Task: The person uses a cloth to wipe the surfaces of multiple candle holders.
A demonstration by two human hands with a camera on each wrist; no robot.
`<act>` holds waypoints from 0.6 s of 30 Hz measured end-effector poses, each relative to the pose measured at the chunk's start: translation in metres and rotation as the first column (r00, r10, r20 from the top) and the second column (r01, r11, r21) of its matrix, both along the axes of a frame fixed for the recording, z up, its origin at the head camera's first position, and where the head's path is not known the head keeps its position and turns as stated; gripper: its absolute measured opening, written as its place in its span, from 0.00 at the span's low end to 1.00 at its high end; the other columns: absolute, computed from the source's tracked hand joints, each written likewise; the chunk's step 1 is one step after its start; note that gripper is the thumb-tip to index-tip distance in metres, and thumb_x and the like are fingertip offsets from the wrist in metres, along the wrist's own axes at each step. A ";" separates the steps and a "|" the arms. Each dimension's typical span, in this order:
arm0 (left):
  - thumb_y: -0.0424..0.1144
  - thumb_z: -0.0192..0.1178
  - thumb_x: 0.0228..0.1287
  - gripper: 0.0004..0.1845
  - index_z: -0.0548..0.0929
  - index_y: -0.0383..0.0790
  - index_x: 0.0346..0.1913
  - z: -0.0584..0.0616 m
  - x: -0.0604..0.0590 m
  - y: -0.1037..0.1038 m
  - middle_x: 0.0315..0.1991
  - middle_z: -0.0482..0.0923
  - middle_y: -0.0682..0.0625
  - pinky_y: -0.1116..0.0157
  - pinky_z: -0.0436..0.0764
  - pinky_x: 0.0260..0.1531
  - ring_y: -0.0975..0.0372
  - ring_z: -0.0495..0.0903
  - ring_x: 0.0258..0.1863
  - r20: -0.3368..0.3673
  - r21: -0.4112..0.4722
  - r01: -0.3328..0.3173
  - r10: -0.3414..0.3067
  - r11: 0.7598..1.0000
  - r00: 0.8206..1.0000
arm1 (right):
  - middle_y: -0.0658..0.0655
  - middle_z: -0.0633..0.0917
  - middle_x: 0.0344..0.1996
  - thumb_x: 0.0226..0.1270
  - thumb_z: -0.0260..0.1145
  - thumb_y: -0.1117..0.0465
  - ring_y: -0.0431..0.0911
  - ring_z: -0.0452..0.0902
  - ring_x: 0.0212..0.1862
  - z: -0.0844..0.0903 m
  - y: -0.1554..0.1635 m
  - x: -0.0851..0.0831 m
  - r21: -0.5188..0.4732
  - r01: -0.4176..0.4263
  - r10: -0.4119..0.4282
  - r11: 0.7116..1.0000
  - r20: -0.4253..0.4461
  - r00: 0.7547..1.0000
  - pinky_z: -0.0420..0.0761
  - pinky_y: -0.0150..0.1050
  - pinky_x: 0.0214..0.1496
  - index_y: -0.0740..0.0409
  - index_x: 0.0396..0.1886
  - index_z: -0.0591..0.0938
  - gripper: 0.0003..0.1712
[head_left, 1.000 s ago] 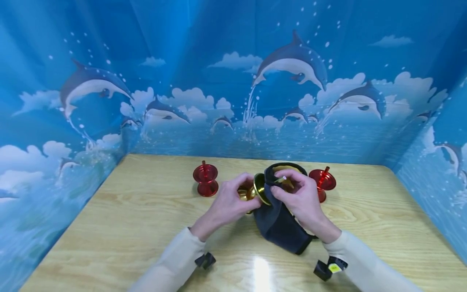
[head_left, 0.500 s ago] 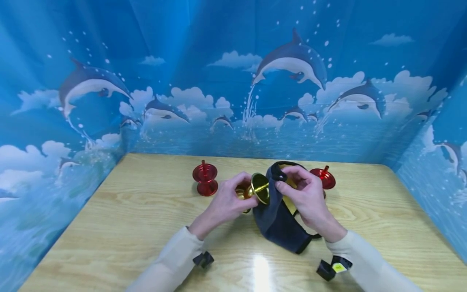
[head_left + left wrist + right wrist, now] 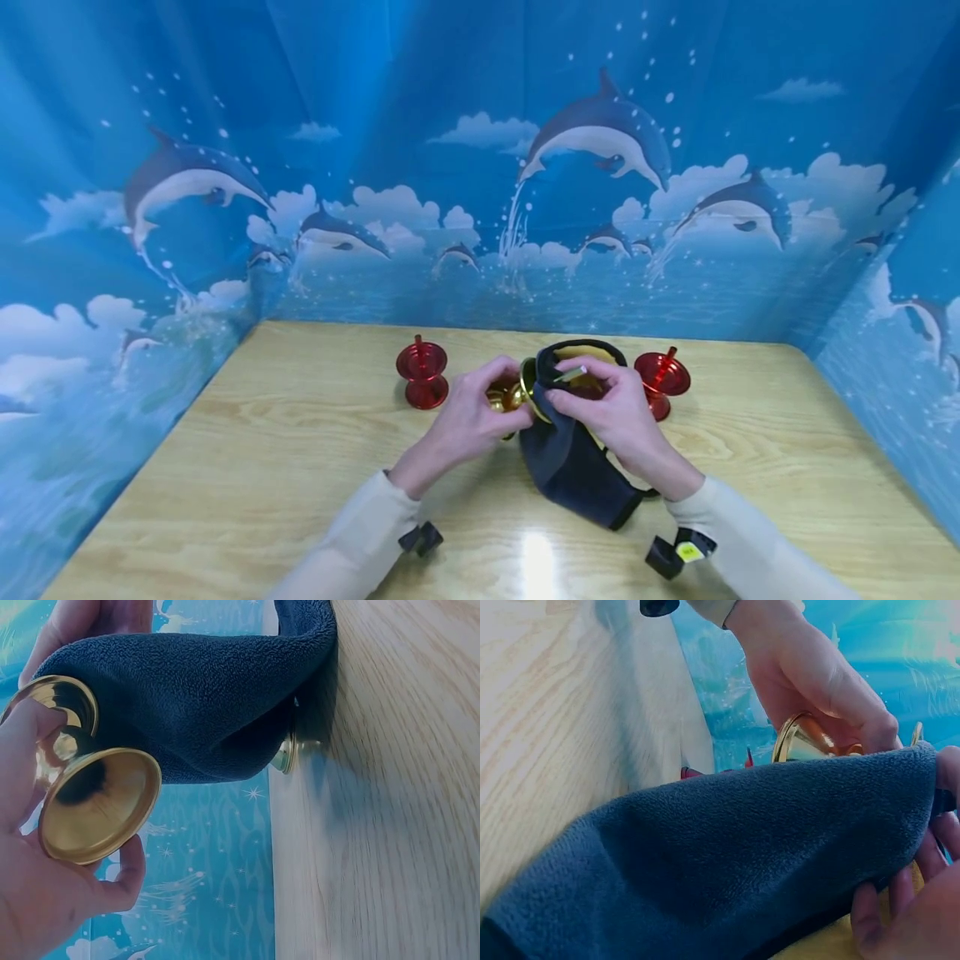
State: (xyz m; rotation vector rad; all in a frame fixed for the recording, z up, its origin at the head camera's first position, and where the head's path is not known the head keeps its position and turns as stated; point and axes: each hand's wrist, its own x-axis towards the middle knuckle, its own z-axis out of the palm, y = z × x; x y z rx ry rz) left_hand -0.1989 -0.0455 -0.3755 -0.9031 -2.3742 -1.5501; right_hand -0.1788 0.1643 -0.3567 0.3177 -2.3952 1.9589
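Note:
A gold spool-shaped metal piece (image 3: 513,392) is held off the table, my left hand (image 3: 474,415) gripping it round its waist. In the left wrist view its flared gold end (image 3: 96,801) faces the camera beside my left hand (image 3: 34,889). My right hand (image 3: 609,410) pinches a dark blue cloth (image 3: 572,468) with a yellow inner side and presses it over the piece's right flange. The right wrist view shows the cloth (image 3: 735,855) draped over my right fingers (image 3: 932,896), with the gold rim (image 3: 801,737) behind it. The cloth's lower end lies on the table.
Two red spools stand on the wooden table (image 3: 247,467), one left (image 3: 422,383) of my hands and one right (image 3: 660,379), partly behind the cloth. Blue dolphin-print walls (image 3: 480,167) close in the back and both sides.
My right hand slid the cloth back over the gold flange, which showed more half a second ago. The left hand and the red spools stayed in place.

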 end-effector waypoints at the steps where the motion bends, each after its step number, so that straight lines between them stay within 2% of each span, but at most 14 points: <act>1: 0.32 0.69 0.56 0.15 0.83 0.42 0.48 0.000 0.000 0.000 0.40 0.87 0.49 0.70 0.82 0.34 0.65 0.79 0.34 -0.004 0.000 -0.002 0.002 1.000 1.000 | 0.60 0.85 0.52 0.63 0.75 0.65 0.45 0.87 0.38 0.000 0.000 -0.001 0.010 -0.001 0.001 1.000 0.004 1.000 0.87 0.36 0.44 0.64 0.54 0.84 0.20; 3: 0.32 0.69 0.56 0.15 0.83 0.41 0.48 -0.001 -0.001 -0.001 0.40 0.87 0.49 0.70 0.82 0.34 0.65 0.79 0.34 -0.011 0.002 -0.001 0.001 1.000 1.000 | 0.63 0.84 0.54 0.62 0.75 0.65 0.45 0.86 0.37 0.000 -0.001 -0.002 0.022 0.000 0.000 1.000 0.004 1.000 0.87 0.36 0.42 0.63 0.53 0.84 0.19; 7: 0.32 0.70 0.57 0.15 0.83 0.42 0.48 -0.001 0.000 -0.004 0.41 0.87 0.49 0.69 0.83 0.36 0.65 0.80 0.34 -0.006 -0.013 0.000 0.000 1.000 1.000 | 0.63 0.85 0.50 0.60 0.76 0.67 0.44 0.86 0.35 -0.002 -0.005 -0.002 0.002 0.012 -0.012 1.000 0.006 1.000 0.87 0.36 0.41 0.65 0.51 0.85 0.19; 14: 0.35 0.69 0.58 0.14 0.83 0.46 0.48 0.000 -0.004 -0.010 0.41 0.87 0.52 0.68 0.83 0.38 0.64 0.81 0.36 0.051 -0.064 0.017 -0.014 0.998 0.999 | 0.43 0.87 0.39 0.60 0.74 0.71 0.42 0.84 0.35 -0.003 -0.007 -0.002 -0.068 0.032 -0.034 0.997 -0.025 0.999 0.84 0.33 0.39 0.68 0.50 0.84 0.17; 18: 0.35 0.69 0.58 0.13 0.83 0.47 0.47 0.000 -0.004 -0.014 0.41 0.87 0.53 0.68 0.83 0.39 0.65 0.81 0.36 0.056 -0.078 0.016 -0.012 0.997 0.998 | 0.42 0.87 0.38 0.61 0.73 0.71 0.41 0.81 0.36 0.000 -0.002 -0.002 -0.115 0.030 -0.035 0.993 -0.038 0.999 0.83 0.32 0.39 0.60 0.46 0.86 0.13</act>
